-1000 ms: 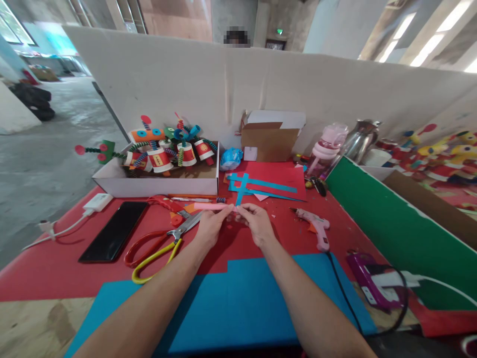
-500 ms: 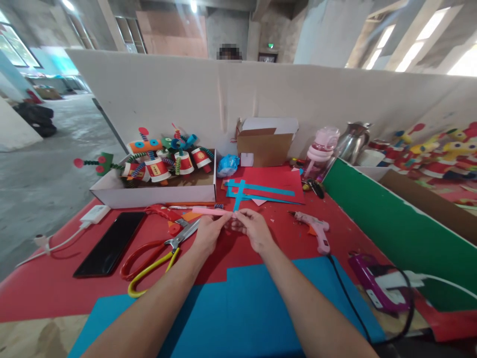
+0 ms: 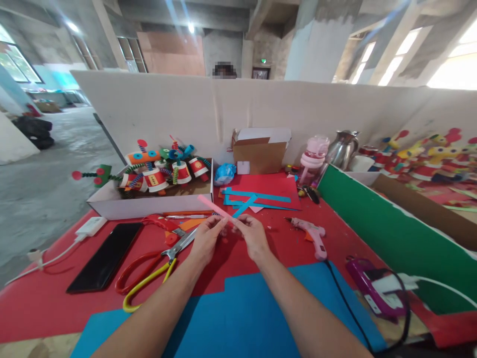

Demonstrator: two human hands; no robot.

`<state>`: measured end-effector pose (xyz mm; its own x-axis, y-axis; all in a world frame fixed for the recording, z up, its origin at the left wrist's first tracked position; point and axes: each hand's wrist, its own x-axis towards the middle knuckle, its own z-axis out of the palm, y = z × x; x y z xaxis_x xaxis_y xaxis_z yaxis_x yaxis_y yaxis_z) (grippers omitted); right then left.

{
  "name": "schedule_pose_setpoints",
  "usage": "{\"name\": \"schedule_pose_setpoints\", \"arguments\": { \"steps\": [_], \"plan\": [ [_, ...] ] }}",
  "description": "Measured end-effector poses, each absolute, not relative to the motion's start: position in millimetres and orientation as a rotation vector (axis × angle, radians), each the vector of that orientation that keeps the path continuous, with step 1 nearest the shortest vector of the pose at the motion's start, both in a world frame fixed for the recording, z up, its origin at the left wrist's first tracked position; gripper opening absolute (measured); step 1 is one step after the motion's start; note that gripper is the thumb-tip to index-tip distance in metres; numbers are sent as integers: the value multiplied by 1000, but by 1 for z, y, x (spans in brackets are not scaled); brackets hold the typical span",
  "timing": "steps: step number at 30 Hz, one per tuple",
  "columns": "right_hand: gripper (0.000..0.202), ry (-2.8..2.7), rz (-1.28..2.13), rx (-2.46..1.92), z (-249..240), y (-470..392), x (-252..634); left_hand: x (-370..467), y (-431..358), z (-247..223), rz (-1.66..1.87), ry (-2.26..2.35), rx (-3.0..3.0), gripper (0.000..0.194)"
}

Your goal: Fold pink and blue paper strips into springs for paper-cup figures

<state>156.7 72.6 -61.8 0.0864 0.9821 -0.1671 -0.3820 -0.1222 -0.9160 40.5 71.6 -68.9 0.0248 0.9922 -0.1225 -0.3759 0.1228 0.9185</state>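
A pink paper strip [image 3: 210,204] and a blue paper strip [image 3: 246,204] meet at an angle between my fingertips, above the red tabletop. My left hand [image 3: 207,238] is closed in a pinch where the strips join. Pressed close beside it, my right hand [image 3: 252,234] pinches the same joint from the other side. The pink strip points up and left, the blue one up and right. Fingers hide the joint itself. Scissors [image 3: 172,252] with red and yellow handles lie left of my left hand. Several more blue strips [image 3: 276,196] lie behind on red paper.
A pink glue gun [image 3: 313,231] lies to the right, its cord running past a purple power strip [image 3: 372,288]. A phone [image 3: 108,256] lies left. A white box [image 3: 156,203] holds paper-cup figures. A green-sided box [image 3: 387,238] stands right; blue sheets [image 3: 238,323] lie in front.
The two strips have turned in my fingers: the pink one now slants up leftward instead of lying nearly level, and the blue one leans right. Both hands keep their pinch. The view has tilted up slightly.
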Motion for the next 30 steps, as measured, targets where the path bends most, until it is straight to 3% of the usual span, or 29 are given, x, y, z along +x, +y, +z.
{"name": "schedule_pose_setpoints", "arguments": {
  "steps": [8,17,30],
  "plan": [
    [27,-772,1437,-1041,-63,71,154,41,70,-68,1304,1047,977,35],
    [16,-1036,1198,-1101,-63,72,158,42,70,-66,1252,940,831,34],
    [21,-1263,1070,-919,-61,67,153,37,75,-70,1230,671,616,23]
  ]
}}
